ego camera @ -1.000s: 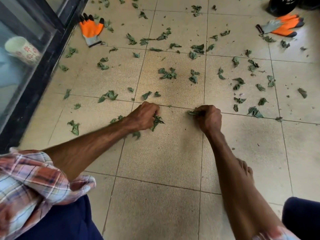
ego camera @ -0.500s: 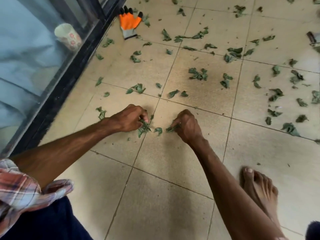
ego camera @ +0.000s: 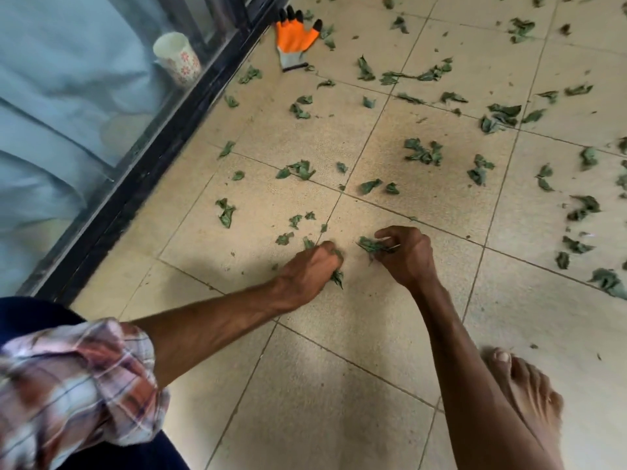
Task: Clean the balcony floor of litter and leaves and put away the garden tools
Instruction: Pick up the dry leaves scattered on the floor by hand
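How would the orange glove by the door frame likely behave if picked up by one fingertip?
Probably floppy: the orange glove lies flat on the tiled floor, fingers splayed. Likely grippy, not slippery, since its palm looks rubber-coated. Being flat, it should not roll.

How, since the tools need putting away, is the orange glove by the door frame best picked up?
Pinch the orange glove at its grey cuff, coming from the near side: it lies flat, fingers pointing away, so the cuff faces the person. The left hand and right hand both grip leaves; free one first.
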